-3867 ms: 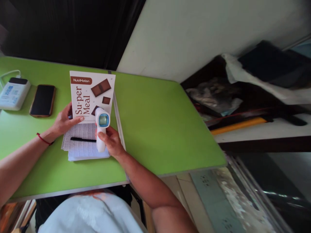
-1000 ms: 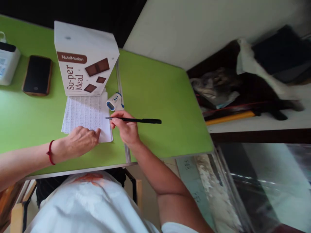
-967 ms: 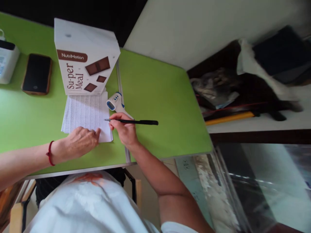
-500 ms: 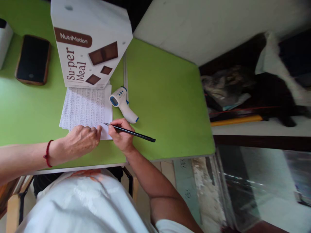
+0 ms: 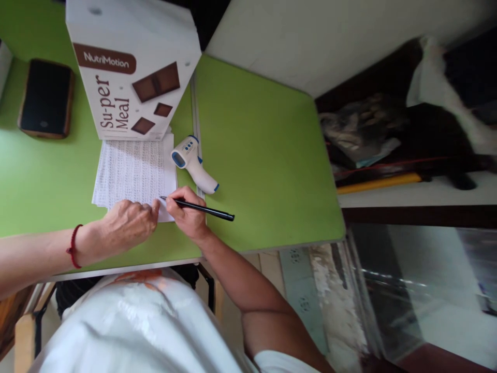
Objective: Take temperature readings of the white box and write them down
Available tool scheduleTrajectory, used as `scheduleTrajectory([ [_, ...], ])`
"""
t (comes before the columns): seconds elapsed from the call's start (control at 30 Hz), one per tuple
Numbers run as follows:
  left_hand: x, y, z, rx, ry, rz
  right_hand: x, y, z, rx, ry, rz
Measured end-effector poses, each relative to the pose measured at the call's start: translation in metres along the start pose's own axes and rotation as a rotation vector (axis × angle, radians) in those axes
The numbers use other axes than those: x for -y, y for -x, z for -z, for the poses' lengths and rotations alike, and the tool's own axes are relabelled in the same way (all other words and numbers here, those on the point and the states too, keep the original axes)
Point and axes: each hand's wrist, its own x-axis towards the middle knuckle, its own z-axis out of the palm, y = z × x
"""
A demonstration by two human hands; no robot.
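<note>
My right hand is closed in a writing grip on a black pen. The pen's tip meets the sheet close to my left forefinger, and its back end slants down to the right. My left hand, with a red cord bracelet at the wrist, rests on the lower part of the paper. Its fingers are curled under, and nothing shows in them. Rows of small handwriting cover the stack of white paper sheets. Beyond my right hand, beside the stack, lies a white and blue infrared thermometer.
A white NutriMotion box stands over the far end of the sheets. To its left a dark phone lies on the green table. At right, a shelf holds a crumpled bag and a yellow rod.
The pen and my right hand have shifted slightly left along the paper. My left hand stays on the sheets. The whole view has moved a little.
</note>
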Motion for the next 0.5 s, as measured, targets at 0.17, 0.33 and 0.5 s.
scheduleTrajectory([
  [0.17, -0.0001, -0.0006, 0.0011, 0.008, -0.031, -0.015, 0.0001, -0.0005, 0.0003, -0.004, 0.037, 0.079],
  [0.33, -0.0002, 0.0002, 0.0036, -0.032, -0.058, -0.038, -0.0023, -0.0017, -0.0007, -0.064, 0.055, 0.221],
  [0.5, -0.0002, 0.0005, 0.0026, -0.06, -0.06, -0.025, -0.0033, -0.0025, -0.0004, -0.064, 0.07, 0.258],
])
